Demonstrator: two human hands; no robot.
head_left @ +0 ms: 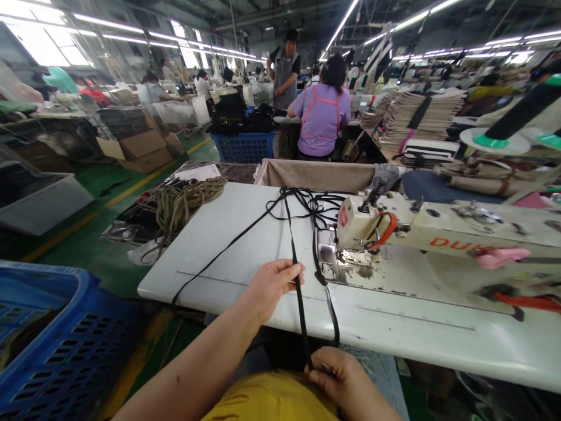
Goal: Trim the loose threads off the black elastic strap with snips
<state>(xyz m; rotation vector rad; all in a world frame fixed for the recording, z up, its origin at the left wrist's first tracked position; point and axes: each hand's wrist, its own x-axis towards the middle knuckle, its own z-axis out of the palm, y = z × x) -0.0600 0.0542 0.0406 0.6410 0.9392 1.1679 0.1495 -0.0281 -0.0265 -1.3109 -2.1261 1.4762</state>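
In the head view, the left hand (275, 286) is above the front part of the white tabletop (210, 245), and it has the black strap (300, 298) pinched between the thumb and the fingers. The right hand (335, 374) is lower, at the near edge and close to the yellow clothing (272, 400), and it is closed on the same strap; a small thing shows in this hand, but I cannot tell what it is. Between the two hands the strap runs almost straight. Above the left hand it goes on to a loose pile of black straps (309, 204) at the far edge of the tabletop. One strap of the pile goes to the left and over the near edge, another comes down just beside the metal plate of the sewing machine (363, 222), which stands on the right. At the left end of the tabletop there is a bundle of olive straps (184, 202). A blue basket (65, 345) is at the lower left.
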